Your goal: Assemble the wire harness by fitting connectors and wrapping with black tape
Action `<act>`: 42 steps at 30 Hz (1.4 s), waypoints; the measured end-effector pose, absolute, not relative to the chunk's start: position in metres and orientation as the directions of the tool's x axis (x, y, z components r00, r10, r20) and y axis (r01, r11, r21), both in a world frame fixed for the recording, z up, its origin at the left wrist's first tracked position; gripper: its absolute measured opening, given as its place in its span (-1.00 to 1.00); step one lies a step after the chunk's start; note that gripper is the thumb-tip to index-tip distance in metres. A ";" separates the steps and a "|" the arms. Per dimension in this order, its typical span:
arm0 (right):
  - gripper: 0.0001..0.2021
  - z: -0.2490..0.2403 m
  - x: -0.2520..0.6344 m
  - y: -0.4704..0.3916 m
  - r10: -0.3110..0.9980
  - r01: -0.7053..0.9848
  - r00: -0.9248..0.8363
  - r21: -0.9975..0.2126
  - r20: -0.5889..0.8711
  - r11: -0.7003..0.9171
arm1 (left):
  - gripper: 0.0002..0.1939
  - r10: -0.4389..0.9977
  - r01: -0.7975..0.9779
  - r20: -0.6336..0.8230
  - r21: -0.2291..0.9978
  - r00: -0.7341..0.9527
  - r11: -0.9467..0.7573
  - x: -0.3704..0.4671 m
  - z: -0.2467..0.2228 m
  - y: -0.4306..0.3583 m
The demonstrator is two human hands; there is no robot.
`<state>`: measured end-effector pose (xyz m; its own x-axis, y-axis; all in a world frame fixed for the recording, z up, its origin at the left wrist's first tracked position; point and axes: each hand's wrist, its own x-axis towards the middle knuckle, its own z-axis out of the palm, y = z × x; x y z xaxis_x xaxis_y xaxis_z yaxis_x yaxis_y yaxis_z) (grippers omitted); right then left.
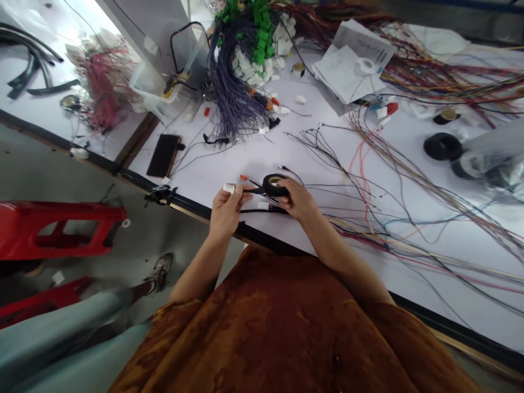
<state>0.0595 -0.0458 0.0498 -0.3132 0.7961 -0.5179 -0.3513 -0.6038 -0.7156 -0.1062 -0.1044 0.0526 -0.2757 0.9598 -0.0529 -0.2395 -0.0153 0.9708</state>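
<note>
Two hands worked a roll of black tape and a thin wire bundle at the near edge of a white tabletop.

The left hand was raised with bent wrist, its fingers closed on a small white connector at the end of the black wire bundle. The right hand lay just beside it, fingers wrapped around the roll of black tape, which touched the bundle. Loose coloured wires fanned across the tabletop to the right; a purple wire harness, green connectors and papers lay farther back. Red stools stood on the grey floor to the left.
</note>
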 end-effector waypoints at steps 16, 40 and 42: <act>-0.72 0.047 0.078 -0.126 0.925 0.355 -0.364 -0.902 0.110 0.247 | -0.66 0.965 -0.197 -0.181 0.970 -0.191 0.143 -0.092 0.055 -0.094; -0.70 0.060 0.119 -0.126 0.881 0.414 -0.418 -0.816 0.222 0.402 | -0.62 0.977 -0.259 -0.151 0.960 -0.150 0.108 -0.084 0.062 -0.113; -0.74 0.075 0.126 -0.110 0.900 0.406 -0.348 -0.823 0.262 0.397 | -0.68 0.984 -0.199 -0.118 0.976 -0.134 0.090 -0.083 0.067 -0.129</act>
